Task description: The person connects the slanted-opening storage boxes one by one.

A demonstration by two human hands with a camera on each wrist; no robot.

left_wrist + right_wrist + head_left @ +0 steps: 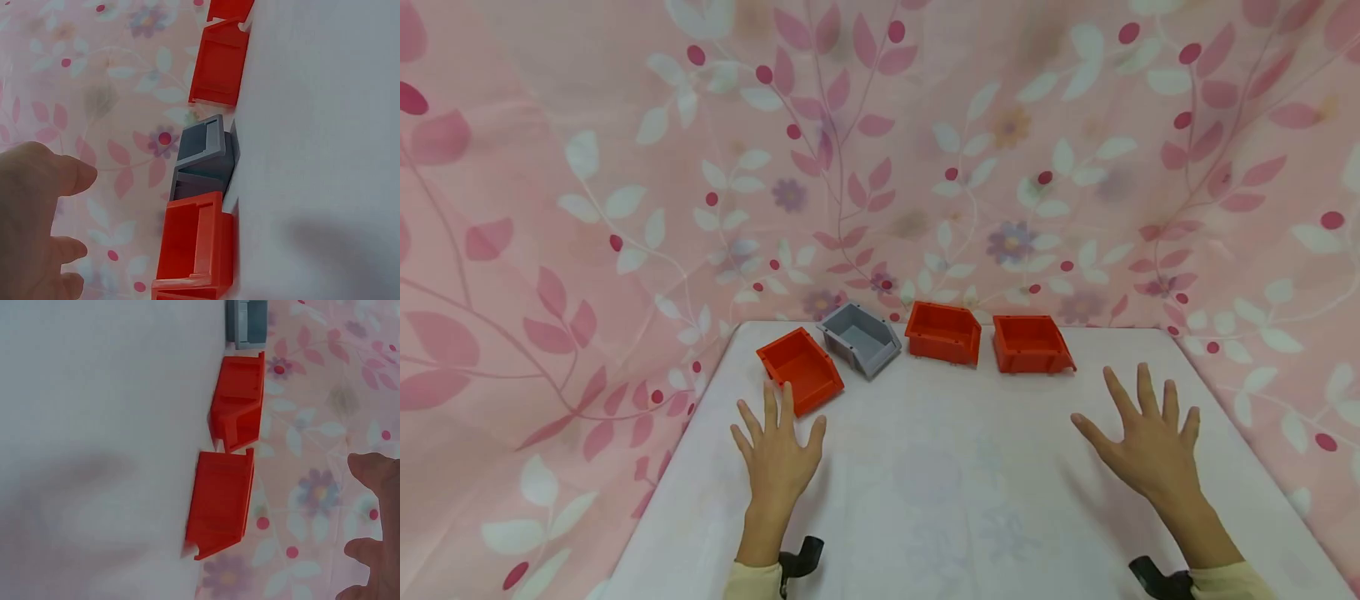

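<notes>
My left hand hovers over the left side of the table with its fingers spread, holding nothing. Just beyond its fingertips lies an orange-red plastic bin, turned at an angle. Beside that bin stands a grey bin, also angled. Two more red bins follow to the right, one near the middle and one farther right. My right hand is spread above the right side of the table, nearest to the rightmost bin and apart from it. The bins' visible insides hold nothing.
A white-covered table stretches under both hands, with the bins along its far edge. Pink floral cloth hangs behind and at both sides. Dark wrist-worn devices sit at the left wrist and the right wrist.
</notes>
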